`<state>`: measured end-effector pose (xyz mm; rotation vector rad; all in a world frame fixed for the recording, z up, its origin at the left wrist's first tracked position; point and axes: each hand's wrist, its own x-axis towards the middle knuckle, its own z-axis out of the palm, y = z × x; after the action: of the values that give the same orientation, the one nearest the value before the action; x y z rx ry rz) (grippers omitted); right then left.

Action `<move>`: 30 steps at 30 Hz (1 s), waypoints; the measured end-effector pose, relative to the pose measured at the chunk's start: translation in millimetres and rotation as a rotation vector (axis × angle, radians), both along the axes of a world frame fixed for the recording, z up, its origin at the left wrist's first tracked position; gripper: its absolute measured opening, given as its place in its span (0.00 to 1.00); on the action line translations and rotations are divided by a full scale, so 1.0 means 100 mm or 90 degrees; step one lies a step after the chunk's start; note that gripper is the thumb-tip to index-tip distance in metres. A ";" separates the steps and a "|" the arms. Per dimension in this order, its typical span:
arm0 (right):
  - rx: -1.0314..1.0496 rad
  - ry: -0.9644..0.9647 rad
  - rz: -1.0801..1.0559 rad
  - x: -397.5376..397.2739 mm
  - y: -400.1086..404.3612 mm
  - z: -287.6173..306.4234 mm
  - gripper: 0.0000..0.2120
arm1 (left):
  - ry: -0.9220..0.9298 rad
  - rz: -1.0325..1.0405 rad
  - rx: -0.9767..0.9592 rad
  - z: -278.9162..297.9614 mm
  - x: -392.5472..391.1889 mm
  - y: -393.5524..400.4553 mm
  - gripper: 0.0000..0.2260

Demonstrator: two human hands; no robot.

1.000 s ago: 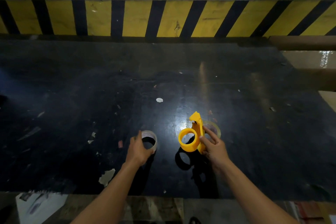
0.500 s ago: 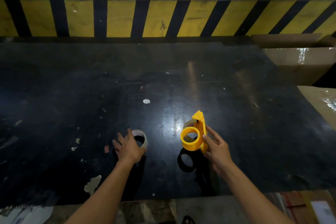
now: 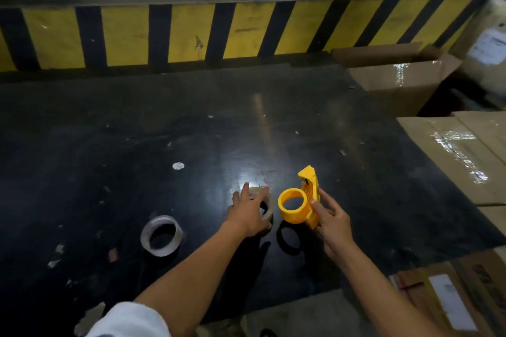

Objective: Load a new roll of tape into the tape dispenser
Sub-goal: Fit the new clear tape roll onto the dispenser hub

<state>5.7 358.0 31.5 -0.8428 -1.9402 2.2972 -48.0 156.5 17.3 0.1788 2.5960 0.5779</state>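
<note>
My right hand (image 3: 332,223) holds the yellow tape dispenser (image 3: 299,204) upright just above the black table (image 3: 109,145), with its round hub facing left and its pointed cutter end up. My left hand (image 3: 247,212) lies with spread fingers over a pale, translucent tape roll (image 3: 269,206) that rests on the table right beside the hub. Most of that roll is hidden under the hand, and I cannot tell whether the fingers grip it. A second, greyish roll (image 3: 161,235) lies flat on the table further left, apart from both hands.
Taped cardboard boxes (image 3: 460,153) line the right edge of the table, one more at the near right corner (image 3: 451,298). A yellow-and-black striped barrier (image 3: 191,33) runs along the far edge. Paper scraps (image 3: 178,165) dot the surface.
My left hand has left the greyish roll and moved right onto the translucent roll beside the dispenser. My right hand still holds the dispenser, now turned a little. The camera has shifted.
</note>
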 end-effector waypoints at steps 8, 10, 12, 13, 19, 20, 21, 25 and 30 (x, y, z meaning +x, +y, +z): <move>0.006 -0.001 -0.004 -0.02 0.16 -0.08 0.21 | -0.026 -0.088 -0.121 0.07 -0.13 0.06 0.38; 0.007 0.000 0.005 -0.02 0.16 -0.09 0.21 | -0.036 -0.091 -0.114 0.10 -0.13 0.05 0.38; 0.009 0.000 0.019 -0.03 0.13 -0.10 0.21 | -0.042 -0.079 -0.110 0.14 -0.12 0.04 0.37; 0.013 0.000 0.027 -0.03 0.12 -0.11 0.21 | -0.043 -0.067 -0.104 0.16 -0.10 0.03 0.37; 0.035 -0.004 0.056 -0.01 0.02 -0.17 0.21 | 0.012 0.079 0.050 0.37 0.13 -0.05 0.33; 0.040 -0.003 0.062 -0.01 -0.02 -0.18 0.21 | 0.020 0.101 0.068 0.40 0.16 -0.07 0.35; 0.046 0.000 0.071 0.00 -0.06 -0.19 0.21 | 0.025 0.115 0.080 0.43 0.18 -0.08 0.36; 0.074 0.018 0.123 -0.03 -0.27 -0.18 0.21 | 0.022 0.134 0.109 0.51 0.29 -0.10 0.39; 0.092 0.042 0.169 -0.07 -0.46 -0.13 0.20 | 0.027 0.178 0.140 0.56 0.38 -0.17 0.38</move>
<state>-1.7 312.2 18.2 -0.5190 -2.2755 2.2440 -10.0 139.2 73.2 -0.1048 2.6121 0.9698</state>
